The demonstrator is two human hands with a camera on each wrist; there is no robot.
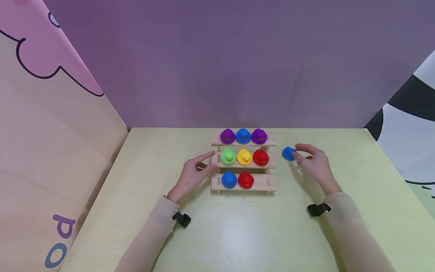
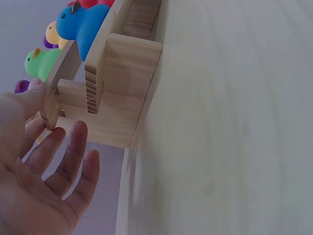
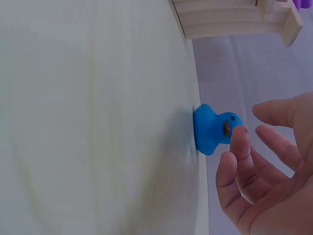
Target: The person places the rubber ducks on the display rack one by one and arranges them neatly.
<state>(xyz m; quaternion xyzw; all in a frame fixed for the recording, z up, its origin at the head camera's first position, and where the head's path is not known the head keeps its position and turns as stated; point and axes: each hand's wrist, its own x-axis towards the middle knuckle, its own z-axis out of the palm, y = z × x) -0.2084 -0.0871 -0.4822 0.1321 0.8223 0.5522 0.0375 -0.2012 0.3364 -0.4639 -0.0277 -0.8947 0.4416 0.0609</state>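
Observation:
A three-tier wooden stand [image 1: 270, 182] holds several rubber ducks. My left hand [image 1: 194, 173] is at the left end of its middle tier, thumb and index finger gripping the board end, the other fingers spread loose in the left wrist view. A blue duck [image 3: 208, 129] sits on the table right of the stand. My right hand [image 1: 314, 165] is beside that duck, thumb and fingers parted around its head in the right wrist view, a fingertip overlapping the head.
The top tier bears a purple duck [image 1: 227, 136], a blue one and another purple. On the middle stand green [image 1: 228, 156], yellow [image 1: 244, 157] and red ducks. Blue [image 1: 229, 180] and red [image 1: 246, 180] ducks sit on the bottom tier. A purple backdrop [image 1: 238, 68] rises behind the table [image 1: 224, 230].

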